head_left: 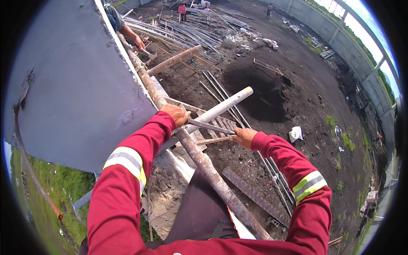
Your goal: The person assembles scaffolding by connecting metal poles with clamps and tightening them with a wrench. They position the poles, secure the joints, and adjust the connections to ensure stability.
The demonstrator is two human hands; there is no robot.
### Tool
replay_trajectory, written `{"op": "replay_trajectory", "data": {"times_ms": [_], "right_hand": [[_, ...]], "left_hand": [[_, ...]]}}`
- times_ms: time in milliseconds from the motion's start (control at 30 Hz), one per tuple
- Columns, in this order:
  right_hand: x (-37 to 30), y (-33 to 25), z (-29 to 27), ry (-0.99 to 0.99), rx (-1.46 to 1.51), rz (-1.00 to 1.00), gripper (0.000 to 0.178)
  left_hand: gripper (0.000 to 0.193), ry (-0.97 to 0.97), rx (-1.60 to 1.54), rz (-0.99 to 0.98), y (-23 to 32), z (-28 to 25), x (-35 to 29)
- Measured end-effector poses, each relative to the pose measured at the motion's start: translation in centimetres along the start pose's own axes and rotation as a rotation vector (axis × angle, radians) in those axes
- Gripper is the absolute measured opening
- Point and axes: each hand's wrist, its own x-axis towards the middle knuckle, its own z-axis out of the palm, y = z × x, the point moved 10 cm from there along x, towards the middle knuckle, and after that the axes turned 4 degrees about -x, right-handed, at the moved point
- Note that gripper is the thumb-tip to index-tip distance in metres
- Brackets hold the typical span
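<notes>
A long flat metal wrench (211, 127) reaches across the crossing of two scaffold pipes. My right hand (245, 138) is closed round its outer end. At its other end, my left hand (175, 115) has its fingers curled over the tool, close against the rusty pipe (204, 163). Whatever fitting lies under those fingers is hidden. A pale, cement-stained pipe (227, 103) crosses the rusty one and sticks out to the right. Below the wrench runs a thin brownish bar (210, 140), its right end near my right hand.
A grey plastered wall (72, 72) fills the left. Beyond it, another person's hand (139, 43) holds a hammer (151, 55) by a second pipe (176, 60). Far below lie dark ground, a ladder (216, 123), stacked metal pipes (182, 32) and a white sack (296, 134). A person (182, 12) stands in the distance.
</notes>
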Motion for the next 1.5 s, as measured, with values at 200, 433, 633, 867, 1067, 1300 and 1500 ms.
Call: {"op": "replay_trajectory", "data": {"times_ms": [200, 433, 633, 867, 1067, 1300, 1500], "right_hand": [[-2.9, -5.6, 9.0, -0.487, 0.707, 0.133, 0.025], [1.2, -22.7, 20.7, 0.112, 1.456, 0.266, 0.028], [3.5, -28.1, 20.0, -0.104, 1.899, 0.097, 0.008], [-2.8, -4.3, 6.0, -0.292, 0.518, 0.023, 0.02], [2.2, 1.2, -3.4, 0.072, -0.317, 0.055, 0.039], [-3.6, -16.1, 13.6, 0.224, 1.063, 0.031, 0.021], [2.4, -26.7, 19.0, 0.403, 1.365, 0.232, 0.023]], "left_hand": [[0.044, 0.063, 0.027, 0.016, -0.2, -0.6, -0.1], [0.047, 0.03, 0.012, -0.108, -0.9, -0.1, -0.2], [0.053, 0.023, 0.031, -0.123, -0.9, -0.2, -0.1], [0.058, -0.074, -0.003, -0.068, -0.7, 0.5, 0.0], [0.05, 0.024, 0.003, -0.01, -0.3, -0.3, -0.4], [0.042, 0.166, -0.014, 0.035, 0.0, -0.7, -0.3], [0.049, 0.063, 0.062, -0.095, -0.6, -0.7, -0.2]]}}
